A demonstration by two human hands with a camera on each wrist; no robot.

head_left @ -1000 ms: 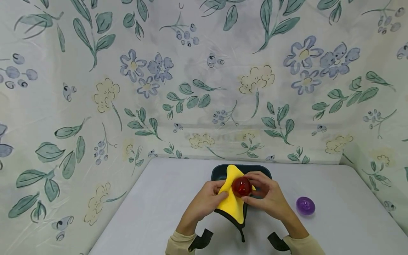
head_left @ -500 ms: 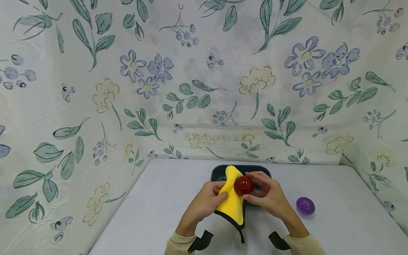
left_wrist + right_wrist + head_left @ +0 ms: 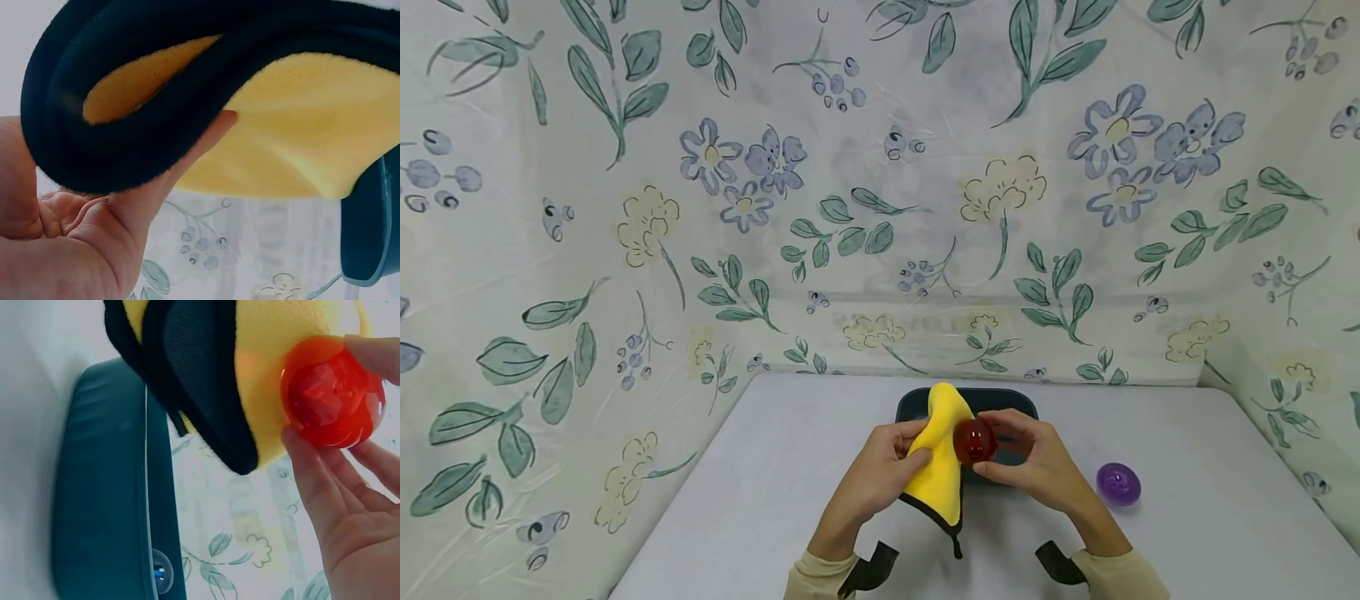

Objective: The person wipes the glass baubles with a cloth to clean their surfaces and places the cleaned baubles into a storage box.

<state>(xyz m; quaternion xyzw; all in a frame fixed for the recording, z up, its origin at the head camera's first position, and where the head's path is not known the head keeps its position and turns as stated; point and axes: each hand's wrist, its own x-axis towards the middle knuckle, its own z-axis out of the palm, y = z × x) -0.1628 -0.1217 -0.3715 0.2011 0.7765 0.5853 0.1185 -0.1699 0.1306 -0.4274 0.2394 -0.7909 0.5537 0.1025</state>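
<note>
Right fingers (image 3: 312, 469) round red ball (image 3: 331, 394) — faint backdrop lettering (image 3: 895, 320), unreadable

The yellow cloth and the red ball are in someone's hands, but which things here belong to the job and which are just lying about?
In the job:
yellow cloth, held by the left hand
red ball, held by the right hand

Seemingly lying about:
purple ball, on the table
dark tray, though perhaps needed too

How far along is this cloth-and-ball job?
Done: perhaps one piece; a clear round item shows in the teal bin.
In hand: the left hand holds the yellow cloth beside the red ball pinched by the right hand.
Left: probably the red ball's placement, then the purple object, lying on the table.
</note>
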